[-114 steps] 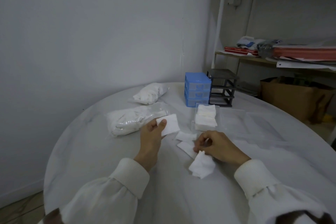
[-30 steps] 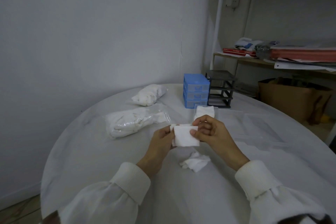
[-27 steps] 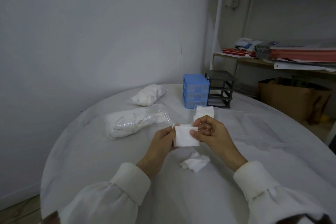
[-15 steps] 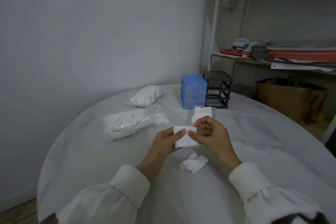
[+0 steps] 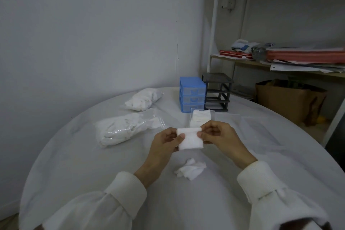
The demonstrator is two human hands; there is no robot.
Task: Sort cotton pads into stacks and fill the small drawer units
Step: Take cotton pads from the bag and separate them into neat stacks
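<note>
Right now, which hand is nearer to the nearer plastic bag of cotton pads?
Left. The left hand is just right of the bag, apart from it; the right hand is farther right, across the pad both hands pinch.

no text, label, brand or number can be read here. the red books [image 5: 235,54] on the shelf [image 5: 242,62], right of and above the blue drawers [image 5: 192,94], carry pale marks along their spines, too small and blurred to make out. the drawers, the bags [image 5: 127,129] to their left and the brown box [image 5: 287,101] to their right show no legible print.
</note>
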